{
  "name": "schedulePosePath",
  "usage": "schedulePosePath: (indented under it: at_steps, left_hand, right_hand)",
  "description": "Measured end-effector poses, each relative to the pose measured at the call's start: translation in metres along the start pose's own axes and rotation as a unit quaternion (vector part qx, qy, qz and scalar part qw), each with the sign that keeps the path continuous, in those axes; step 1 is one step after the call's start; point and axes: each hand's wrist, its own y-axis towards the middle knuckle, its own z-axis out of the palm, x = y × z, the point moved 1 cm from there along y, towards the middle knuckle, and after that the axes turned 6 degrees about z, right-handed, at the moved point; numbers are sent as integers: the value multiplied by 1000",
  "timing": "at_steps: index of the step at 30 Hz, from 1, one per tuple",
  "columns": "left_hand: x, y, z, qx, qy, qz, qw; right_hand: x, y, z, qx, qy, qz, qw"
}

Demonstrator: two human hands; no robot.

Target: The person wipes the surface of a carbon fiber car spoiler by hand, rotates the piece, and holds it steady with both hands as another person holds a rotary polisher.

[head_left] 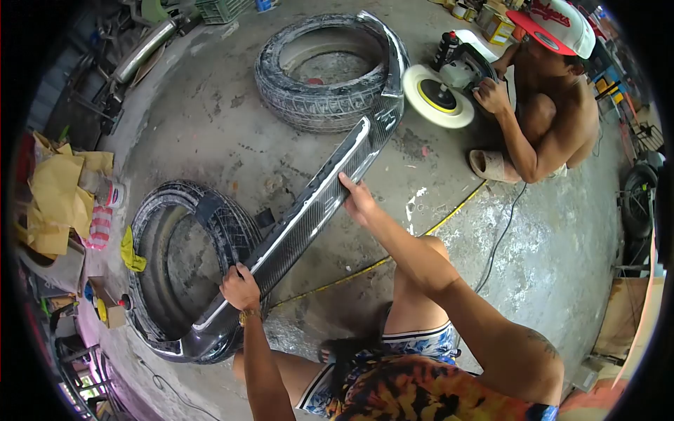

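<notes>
The carbon-fibre bumper lip (298,237) lay from seven to one o'clock, across the tyre (235,223) at eight and the tyre (309,109) at twelve. The left hand (240,286) had its fingers curled around the edge and the right hand (359,201) pinched the middle, so the step seemed to be steadying. I judged that any shifting called for both hands to move together, keeping both ends supported.
</notes>
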Motion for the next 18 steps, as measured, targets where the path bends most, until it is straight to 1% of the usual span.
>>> schedulePosePath:
  at_steps: [7, 9, 10, 11, 14, 15, 16, 17, 18]
  left_hand:
    - [2, 0, 1, -7, -5, 10, 1000]
    - [0, -1, 2, -40, 6, 24, 999]
    - [-1, -1, 2, -42, 4, 29, 999]
    - [-1, -1, 0, -34, 3, 23, 999]
    - [-1, -3, 1, -29, 1, 26, 999]
    - [-2, -2, 0, -31, 3, 23, 999]
    - [-1, -2, -1, 0, -3, 19, 1000]
    - [-2, -2, -1, 0, -3, 30, 1000]
    - [-1, -3, 0, 0, 1, 24, 1000]
  right_hand:
    - [-1, 0, -2, 6, -2, -7, 1000]
    - [0, -1, -3, 8, -3, -11, 1000]
    - [0, 0, -3, 7, -1, -1, 1000]
    - [-1, 1, -4, 5, 3, 8, 1000]
    - [-4, 5, -10, 21, -10, -11, 1000]
    - [-3, 3, -8, 16, -3, -20, 1000]
    - [-3, 0, -6, 1, 21, -11, 1000]
    - [-3, -1, -4, -12, 44, -1, 999]
    - [-4, 2, -6, 1, 52, -4, 999]
